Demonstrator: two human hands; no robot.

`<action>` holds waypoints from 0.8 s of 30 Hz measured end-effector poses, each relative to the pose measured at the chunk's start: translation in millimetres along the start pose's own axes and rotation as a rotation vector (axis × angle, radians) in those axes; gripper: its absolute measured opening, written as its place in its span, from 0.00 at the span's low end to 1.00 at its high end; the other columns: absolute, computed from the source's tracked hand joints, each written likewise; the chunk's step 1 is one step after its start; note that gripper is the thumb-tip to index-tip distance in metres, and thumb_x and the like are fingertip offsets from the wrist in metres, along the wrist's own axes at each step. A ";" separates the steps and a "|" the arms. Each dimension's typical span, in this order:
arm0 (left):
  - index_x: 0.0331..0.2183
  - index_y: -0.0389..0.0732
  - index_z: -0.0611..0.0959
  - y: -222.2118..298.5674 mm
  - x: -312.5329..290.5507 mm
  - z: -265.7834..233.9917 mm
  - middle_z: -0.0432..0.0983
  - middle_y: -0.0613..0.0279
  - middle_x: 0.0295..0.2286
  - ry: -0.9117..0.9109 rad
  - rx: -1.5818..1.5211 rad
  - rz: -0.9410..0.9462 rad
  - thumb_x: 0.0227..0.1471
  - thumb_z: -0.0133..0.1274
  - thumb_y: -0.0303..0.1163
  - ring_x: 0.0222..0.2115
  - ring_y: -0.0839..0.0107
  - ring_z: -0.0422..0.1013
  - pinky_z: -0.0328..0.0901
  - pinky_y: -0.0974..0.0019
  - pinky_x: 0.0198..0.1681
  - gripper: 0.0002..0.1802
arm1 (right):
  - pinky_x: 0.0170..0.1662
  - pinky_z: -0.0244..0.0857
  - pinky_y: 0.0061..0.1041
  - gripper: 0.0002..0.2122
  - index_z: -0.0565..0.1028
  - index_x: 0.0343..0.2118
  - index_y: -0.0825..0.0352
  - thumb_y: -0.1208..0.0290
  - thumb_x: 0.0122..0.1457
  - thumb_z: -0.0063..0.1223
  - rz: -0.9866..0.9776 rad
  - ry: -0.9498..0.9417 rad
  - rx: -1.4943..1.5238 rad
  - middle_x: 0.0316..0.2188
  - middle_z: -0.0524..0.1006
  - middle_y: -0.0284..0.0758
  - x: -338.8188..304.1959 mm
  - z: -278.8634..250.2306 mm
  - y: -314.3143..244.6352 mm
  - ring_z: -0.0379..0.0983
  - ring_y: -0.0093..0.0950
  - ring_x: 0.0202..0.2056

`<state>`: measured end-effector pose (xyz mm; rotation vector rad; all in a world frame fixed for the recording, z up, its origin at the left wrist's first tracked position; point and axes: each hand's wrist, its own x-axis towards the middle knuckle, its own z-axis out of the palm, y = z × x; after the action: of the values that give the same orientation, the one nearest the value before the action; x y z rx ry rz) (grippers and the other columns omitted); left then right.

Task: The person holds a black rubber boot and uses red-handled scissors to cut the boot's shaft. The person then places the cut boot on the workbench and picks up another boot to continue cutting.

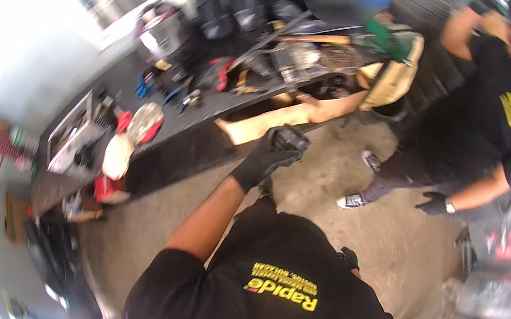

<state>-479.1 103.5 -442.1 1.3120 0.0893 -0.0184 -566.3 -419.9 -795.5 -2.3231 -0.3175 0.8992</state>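
My left hand [273,151] wears a black glove and is raised in front of my chest, over the floor just short of the workbench. Its fingers are curled closed; dark shapes blend with the glove, so I cannot make out what they hold, if anything. Down at my right side, my right hand [349,258], also in a black glove, shows only in part beyond my shirt, its fingers too small and hidden to read. Nearest to the left hand is a torn brown cardboard piece [263,124] along the bench's front edge.
A dark workbench [191,126] carries hand tools, a hammer [315,38], a green cloth [386,41] and a grey parts tray [71,131]. At right stands a co-worker [459,109] in a black shirt, one gloved hand lowered. Clear plastic-wrapped items [506,247] lie lower right; a black wheeled thing [66,287] stands left.
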 end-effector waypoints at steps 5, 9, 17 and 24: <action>0.47 0.34 0.71 -24.0 -49.0 -71.6 0.80 0.60 0.38 0.332 0.033 -0.062 0.48 0.73 0.31 0.33 0.78 0.76 0.74 0.70 0.34 0.31 | 0.32 0.72 0.35 0.09 0.76 0.30 0.62 0.65 0.66 0.51 0.349 -0.024 0.482 0.29 0.78 0.38 -1.8 -31.6 -48.3 0.75 0.35 0.25; 0.44 0.34 0.76 -21.9 -79.7 -155.6 0.81 0.56 0.35 0.565 0.257 0.013 0.45 0.75 0.35 0.34 0.72 0.78 0.75 0.65 0.36 0.31 | 0.33 0.72 0.36 0.09 0.76 0.31 0.62 0.64 0.65 0.51 0.437 -0.017 0.444 0.30 0.78 0.39 -13.1 -49.7 -55.1 0.75 0.35 0.26; 0.47 0.37 0.79 38.8 -109.4 -339.4 0.81 0.38 0.41 0.882 1.246 -0.131 0.39 0.72 0.52 0.44 0.42 0.78 0.73 0.47 0.47 0.39 | 0.35 0.72 0.36 0.09 0.77 0.33 0.62 0.64 0.65 0.51 0.597 0.053 0.411 0.31 0.79 0.39 -45.4 -49.6 -82.2 0.76 0.36 0.28; 0.55 0.38 0.74 21.2 -82.9 -419.2 0.80 0.39 0.43 0.801 1.182 -0.014 0.37 0.74 0.51 0.45 0.41 0.76 0.71 0.46 0.47 0.47 | 0.36 0.72 0.37 0.09 0.78 0.34 0.63 0.64 0.65 0.51 0.642 0.110 0.404 0.33 0.80 0.40 -64.1 -12.2 -143.3 0.77 0.36 0.30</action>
<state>-583.5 510.7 -521.4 2.4281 0.8736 0.5166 -605.5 -341.0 -665.0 -2.0884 0.6381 1.0036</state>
